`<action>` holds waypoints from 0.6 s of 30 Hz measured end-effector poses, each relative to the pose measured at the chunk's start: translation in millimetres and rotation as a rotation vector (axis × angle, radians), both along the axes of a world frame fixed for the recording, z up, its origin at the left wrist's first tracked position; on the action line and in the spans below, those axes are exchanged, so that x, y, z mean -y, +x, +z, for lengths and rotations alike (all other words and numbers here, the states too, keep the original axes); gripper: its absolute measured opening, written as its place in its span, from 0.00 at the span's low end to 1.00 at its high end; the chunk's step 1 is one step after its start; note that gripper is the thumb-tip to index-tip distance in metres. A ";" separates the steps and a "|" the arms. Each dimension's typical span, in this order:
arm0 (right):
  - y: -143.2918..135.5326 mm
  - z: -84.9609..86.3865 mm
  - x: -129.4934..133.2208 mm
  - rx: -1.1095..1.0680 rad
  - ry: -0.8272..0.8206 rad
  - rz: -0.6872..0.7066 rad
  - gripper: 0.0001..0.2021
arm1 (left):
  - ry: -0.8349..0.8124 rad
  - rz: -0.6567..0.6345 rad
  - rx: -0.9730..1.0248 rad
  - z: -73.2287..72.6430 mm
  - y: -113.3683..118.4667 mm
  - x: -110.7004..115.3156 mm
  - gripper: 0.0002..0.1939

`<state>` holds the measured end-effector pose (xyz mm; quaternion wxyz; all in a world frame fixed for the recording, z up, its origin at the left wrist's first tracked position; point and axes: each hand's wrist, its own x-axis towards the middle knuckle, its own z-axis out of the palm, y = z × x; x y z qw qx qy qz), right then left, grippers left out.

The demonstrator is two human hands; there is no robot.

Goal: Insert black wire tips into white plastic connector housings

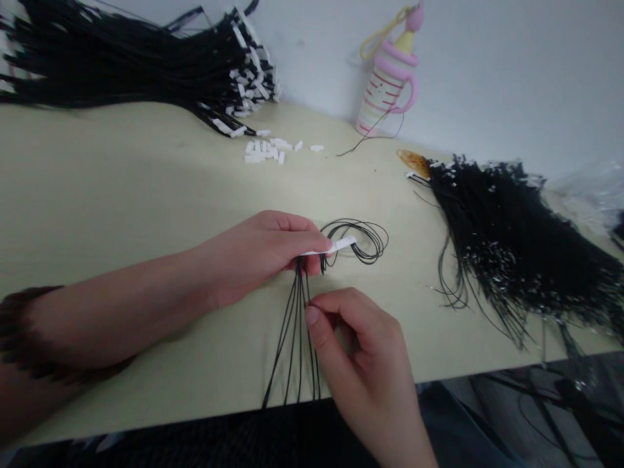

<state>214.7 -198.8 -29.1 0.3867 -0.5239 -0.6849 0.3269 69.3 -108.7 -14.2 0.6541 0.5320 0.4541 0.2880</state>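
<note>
- With our left hand (280, 242), we pinch a white strip (344, 244) over the table (146, 169), thin black wires (299, 325) fanning down toward us.
- Our right hand (373, 357) pinches one wire (307, 286) between thumb and forefinger.
- Farther off, we see small white pieces (254, 157) near a black cable bundle (136, 65).

Dim, diffuse light gives a greyish, hazy cast, with only faint, soft shadows around the hands (275, 244) on the tabletop (146, 175). Small glints fleck the black bundle (517, 227) at right; the wristband (29, 331), lower left, looks blurred.
</note>
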 end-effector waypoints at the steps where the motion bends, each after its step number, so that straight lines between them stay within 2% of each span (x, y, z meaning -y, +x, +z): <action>1: 0.2 0.0 -0.4 0.000 0.000 0.005 0.05 | 0.006 -0.004 0.006 -0.7 -0.1 -0.2 0.10; 7: 2.5 -2.3 1.0 -0.028 -0.066 -0.012 0.05 | 0.021 -0.004 0.021 -3.5 -1.5 -1.1 0.12; 12: 4.4 3.7 1.6 -0.203 -0.193 0.013 0.07 | 0.014 0.047 0.004 -2.4 0.2 2.2 0.13; 15: 2.1 3.2 1.1 -0.267 -0.201 0.040 0.09 | 0.009 0.088 -0.012 -2.8 1.9 4.1 0.13; 18: -2.2 -2.5 1.0 -0.299 -0.158 0.021 0.06 | 0.036 0.109 -0.037 -4.4 3.1 4.6 0.13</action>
